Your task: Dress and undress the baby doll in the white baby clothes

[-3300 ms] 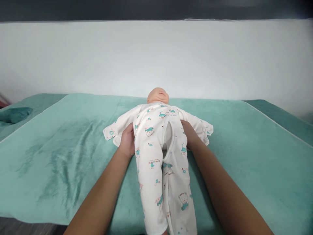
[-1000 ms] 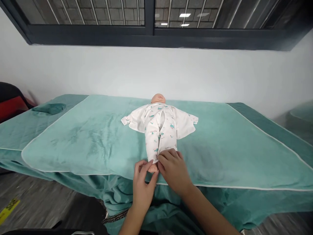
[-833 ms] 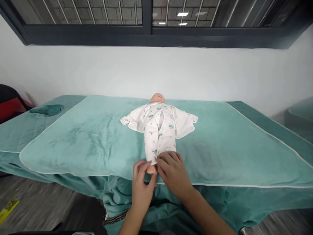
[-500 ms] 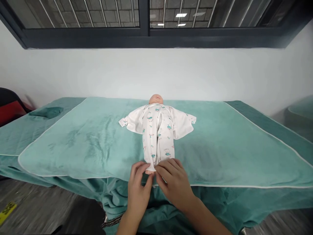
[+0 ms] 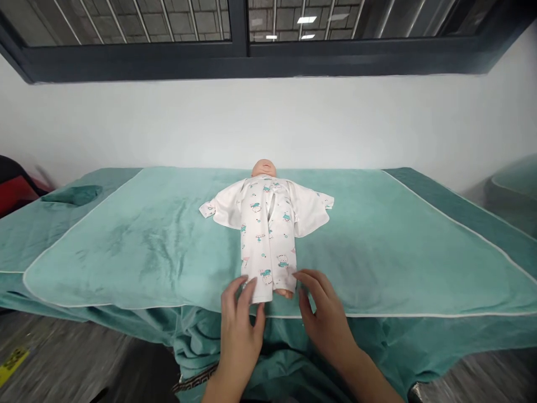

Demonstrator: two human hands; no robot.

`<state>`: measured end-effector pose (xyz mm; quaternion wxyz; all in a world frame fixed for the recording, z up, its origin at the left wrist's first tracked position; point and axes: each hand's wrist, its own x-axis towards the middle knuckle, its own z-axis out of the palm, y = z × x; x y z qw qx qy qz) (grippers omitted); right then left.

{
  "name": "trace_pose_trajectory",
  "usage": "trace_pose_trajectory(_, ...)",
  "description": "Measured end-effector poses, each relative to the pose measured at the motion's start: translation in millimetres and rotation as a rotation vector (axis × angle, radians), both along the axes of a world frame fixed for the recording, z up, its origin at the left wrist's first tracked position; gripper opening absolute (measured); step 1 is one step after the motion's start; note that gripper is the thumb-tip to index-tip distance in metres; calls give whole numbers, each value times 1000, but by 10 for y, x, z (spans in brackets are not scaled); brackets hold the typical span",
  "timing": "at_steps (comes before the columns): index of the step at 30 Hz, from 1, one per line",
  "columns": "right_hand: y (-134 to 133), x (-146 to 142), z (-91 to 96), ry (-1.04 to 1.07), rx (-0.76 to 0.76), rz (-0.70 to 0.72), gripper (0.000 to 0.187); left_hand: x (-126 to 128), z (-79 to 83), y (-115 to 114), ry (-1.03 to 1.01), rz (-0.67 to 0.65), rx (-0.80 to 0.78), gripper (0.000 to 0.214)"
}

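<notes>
Head view; clock centred on frame, 12 pointing away from wearer. Doll (image 5: 264,167) at centre, lying on its back on pale green blanket (image 5: 386,252), head at 12, legs running down to 6. Wears white printed clothes (image 5: 257,246); sleeves spread to 9 and 3, a slit open between the trouser legs. Left hand (image 5: 240,330), at half past six: fingers curved over the cuff on its side, thumb just below the hem; cannot tell whether the cloth is pinched. Right hand (image 5: 328,322), at 5: released, thumb and fingers parted, fingertips at the outer edge of the other trouser leg; contact unclear. Part of a foot (image 5: 284,293) shows under that leg's hem, near 6. White wall (image 5: 268,117) at 12, dark-framed window (image 5: 239,61) above it. Yellow label (image 5: 13,365) on floor, about 8.
</notes>
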<state>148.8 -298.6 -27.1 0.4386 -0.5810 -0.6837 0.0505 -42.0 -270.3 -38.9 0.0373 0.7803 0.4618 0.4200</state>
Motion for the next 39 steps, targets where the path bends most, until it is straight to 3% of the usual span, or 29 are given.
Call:
trace_pose_trajectory(2, 6, 44, -115, -10, -76, -63, 36, 63, 43, 2, 99, -67, 31, 46)
trace_pose_trajectory(6, 68, 2, -197, -71, -157, -43, 20, 197, 157, 93, 213, -157, 63, 37)
trace_pose_trajectory(13, -14, 32, 68, 128, -43, 98, 13, 306, 331, 160, 187, -207, 49, 23)
trace_pose_trajectory(17, -121, 64, 204, 112, -1, 176, 14, 410, 305, 96, 92, -149, 43, 23)
trace_pose_trajectory(21, -131, 62, 213, 99, -10, 239, 17, 493, 225, 83, 41, -101, 8, 26)
trace_pose_trajectory(26, -102, 61, 218, 87, -42, 313, 18, 443, 194, 76, -28, -122, -65, 15)
trace_pose_trajectory(32, -56, 262, 158, 46, -170, 409, 13, 142, 211, 50, -132, -259, 4, 13)
trace_pose_trajectory(35, 136, 475, 121, 27, -192, 345, 14, -67, 182, 307, -189, -170, 6, 17)
trace_pose_trajectory(39, 676, 684, 92, -188, -60, 64, 21, -210, 108, 1014, 55, 77, -7, 27)
